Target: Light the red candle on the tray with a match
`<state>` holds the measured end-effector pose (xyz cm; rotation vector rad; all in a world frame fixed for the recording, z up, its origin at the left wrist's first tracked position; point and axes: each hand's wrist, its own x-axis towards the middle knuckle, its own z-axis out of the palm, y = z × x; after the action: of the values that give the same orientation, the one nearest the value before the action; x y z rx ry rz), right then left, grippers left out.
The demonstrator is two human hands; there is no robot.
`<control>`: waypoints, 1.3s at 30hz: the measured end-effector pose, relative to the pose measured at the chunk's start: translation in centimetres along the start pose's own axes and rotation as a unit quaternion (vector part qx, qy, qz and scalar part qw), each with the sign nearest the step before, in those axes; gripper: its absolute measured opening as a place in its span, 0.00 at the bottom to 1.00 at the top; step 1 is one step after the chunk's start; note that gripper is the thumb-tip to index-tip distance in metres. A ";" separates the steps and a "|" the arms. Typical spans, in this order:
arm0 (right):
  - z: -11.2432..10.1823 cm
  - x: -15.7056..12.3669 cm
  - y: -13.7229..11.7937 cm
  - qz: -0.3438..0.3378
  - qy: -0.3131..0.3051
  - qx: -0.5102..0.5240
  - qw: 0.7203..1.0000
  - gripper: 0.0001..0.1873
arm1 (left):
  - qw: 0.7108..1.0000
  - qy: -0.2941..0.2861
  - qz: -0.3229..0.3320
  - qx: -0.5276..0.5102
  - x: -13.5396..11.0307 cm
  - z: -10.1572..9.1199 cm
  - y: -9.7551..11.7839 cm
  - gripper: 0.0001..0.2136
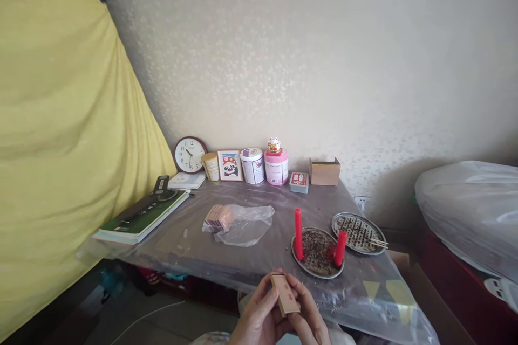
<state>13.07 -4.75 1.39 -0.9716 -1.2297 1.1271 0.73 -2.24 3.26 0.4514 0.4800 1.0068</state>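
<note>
Both hands are low in the frame, in front of the table's near edge. My left hand (259, 317) and my right hand (311, 322) together grip a small tan box (285, 294) with red print, fingers closed round its lower end. Just beyond it, a round metal plate (318, 268) with dark ash holds two red candles (298, 233), one upright and one leaning. A second metal plate (358, 233) with thin sticks lies behind it.
The table (194, 245) is covered in clear plastic. A plastic bag (243, 222) with tan boxes lies mid-table. Along the wall stand a clock (189, 154), a picture, tins (276, 166), a cardboard box (324, 171). Books (141, 218) lie left; a yellow cloth (56, 135) hangs left.
</note>
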 end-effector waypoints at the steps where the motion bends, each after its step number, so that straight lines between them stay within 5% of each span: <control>1: -0.1 0.0 -0.6 0.011 -0.006 0.006 1.000 0.21 | 1.000 -0.002 0.005 0.001 -0.2 0.2 0.1 0.14; 7: -0.8 -0.3 -3.1 0.070 -0.061 0.142 0.985 0.25 | 1.000 -0.014 0.025 0.002 -1.8 1.1 1.0 0.14; 13: -1.0 -0.1 -4.4 0.128 0.032 0.207 0.969 0.11 | 0.998 -0.035 -0.020 0.043 -2.4 1.3 1.2 0.14; 25: -1.6 0.3 -3.7 0.127 0.011 0.236 0.963 0.12 | 0.988 -0.088 -0.063 0.108 -2.5 0.7 0.7 0.17; 31: -2.3 0.7 -3.4 0.108 0.012 0.148 0.983 0.13 | 0.988 -0.091 -0.075 0.099 -2.5 0.8 0.8 0.18; 34: -3.1 0.8 -3.6 0.044 0.009 0.007 0.999 0.11 | 0.990 -0.074 -0.081 0.083 -2.4 0.7 0.7 0.18; 39: -4.7 1.2 -4.8 -0.102 -0.106 -0.248 0.958 0.10 | 0.991 -0.044 -0.103 0.070 -2.1 0.0 0.5 0.18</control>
<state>18.30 -4.40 5.80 -1.0779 -1.7990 0.7865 -0.57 -3.82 3.87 0.5574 0.5094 0.7550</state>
